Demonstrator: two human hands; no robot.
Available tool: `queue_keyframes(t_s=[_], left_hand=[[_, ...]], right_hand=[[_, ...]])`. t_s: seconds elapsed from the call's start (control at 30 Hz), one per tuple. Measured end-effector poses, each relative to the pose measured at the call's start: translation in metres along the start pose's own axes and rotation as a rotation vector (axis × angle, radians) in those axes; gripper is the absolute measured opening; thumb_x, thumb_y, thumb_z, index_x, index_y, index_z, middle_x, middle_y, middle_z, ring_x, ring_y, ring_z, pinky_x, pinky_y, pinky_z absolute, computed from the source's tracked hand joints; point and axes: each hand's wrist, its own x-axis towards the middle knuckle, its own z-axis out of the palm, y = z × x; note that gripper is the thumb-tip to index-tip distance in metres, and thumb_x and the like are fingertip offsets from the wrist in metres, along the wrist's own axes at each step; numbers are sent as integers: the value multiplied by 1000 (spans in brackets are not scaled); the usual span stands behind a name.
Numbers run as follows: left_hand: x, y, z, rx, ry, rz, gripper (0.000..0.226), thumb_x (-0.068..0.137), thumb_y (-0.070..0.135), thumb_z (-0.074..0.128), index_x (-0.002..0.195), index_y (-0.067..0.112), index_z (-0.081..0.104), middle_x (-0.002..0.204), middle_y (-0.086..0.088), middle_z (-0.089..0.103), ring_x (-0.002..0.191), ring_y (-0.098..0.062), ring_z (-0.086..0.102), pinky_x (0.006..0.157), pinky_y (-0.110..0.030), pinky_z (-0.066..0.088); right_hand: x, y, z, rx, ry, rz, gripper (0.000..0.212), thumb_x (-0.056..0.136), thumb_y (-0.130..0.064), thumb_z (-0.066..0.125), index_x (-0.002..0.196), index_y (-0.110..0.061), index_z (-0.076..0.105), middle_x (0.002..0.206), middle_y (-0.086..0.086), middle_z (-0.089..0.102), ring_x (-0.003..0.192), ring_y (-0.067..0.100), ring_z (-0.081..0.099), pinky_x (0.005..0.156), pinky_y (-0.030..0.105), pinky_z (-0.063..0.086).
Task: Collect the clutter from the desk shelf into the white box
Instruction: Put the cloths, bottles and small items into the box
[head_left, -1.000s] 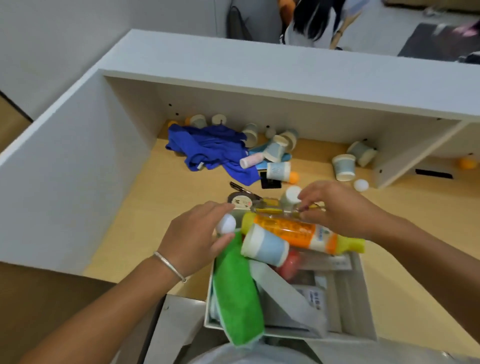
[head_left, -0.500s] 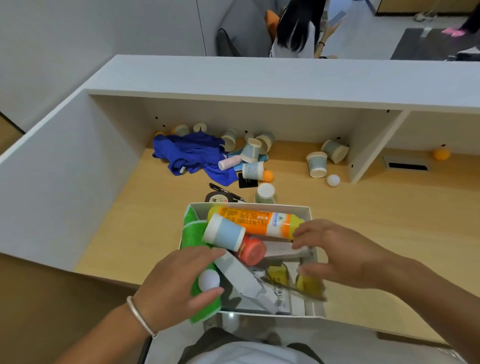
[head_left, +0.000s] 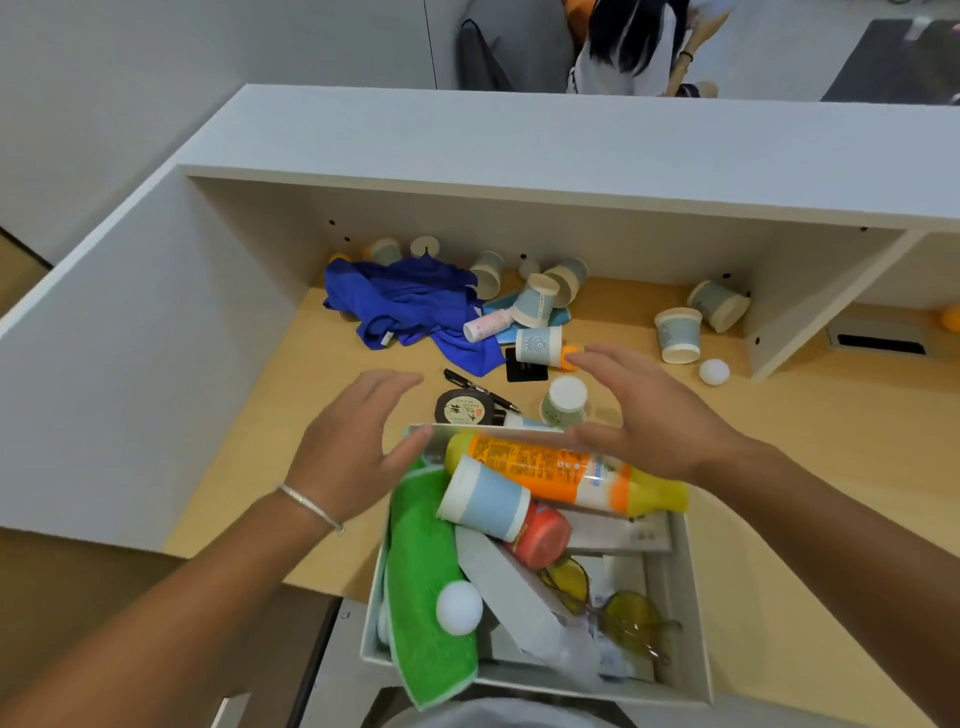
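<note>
Since the ball (head_left: 459, 607) was dropped on the green towel (head_left: 423, 561) in the box (head_left: 693, 597), both hands, left (head_left: 358, 447) & right (head_left: 647, 410), are lifted off, spread empty, w/ near cup (head_left: 565, 401) & tape (head_left: 462, 408) likely reached for next.

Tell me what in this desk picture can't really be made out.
All in the head view:
- Bottom of the white box: buried under the green towel, orange bottle and other items.
- Print on the round black case: too small to read.
- Things behind the blue cloth: partly hidden by it.
- Orange ball at the right: cut off by the picture's edge.
- Near edge of the white box: hidden by the wearer's clothing.
</note>
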Motion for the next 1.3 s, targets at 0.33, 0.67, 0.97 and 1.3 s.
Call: queue_keyframes(t_s=[0.33,0.67,0.97,1.3], left_hand=[[102,-75,78,19,-406,98,70,74,39,75,136,26,44,132,3,53,118,-20,51,95,-36,45],[116,-86,145,83,-660,227,86,68,44,77,142,28,36,136,3,46,121,-20,46,95,-37,44],[108,-80,137,81,-570,145,78,65,36,74,134,22,41,128,1,49,115,-21,45,83,-34,48],[76,-61,50,24,-222,28,79,60,34,83,129,16,49,123,-2,55,110,-24,52,82,-35,49]], right_hand=[[90,29,41,-115,-132,181,79,77,-45,73,144,-38,31,153,-7,30,134,17,35,98,35,45],[109,50,75,-237,-456,202,77,78,-33,75,144,-30,35,148,-1,33,129,21,38,97,35,45],[101,46,76,-328,-411,213,59,83,-24,68,137,-30,44,135,1,46,111,23,53,79,36,53],[42,6,6,-200,-106,145,58,80,-33,71,133,-34,46,131,-6,50,106,18,54,77,35,52]])
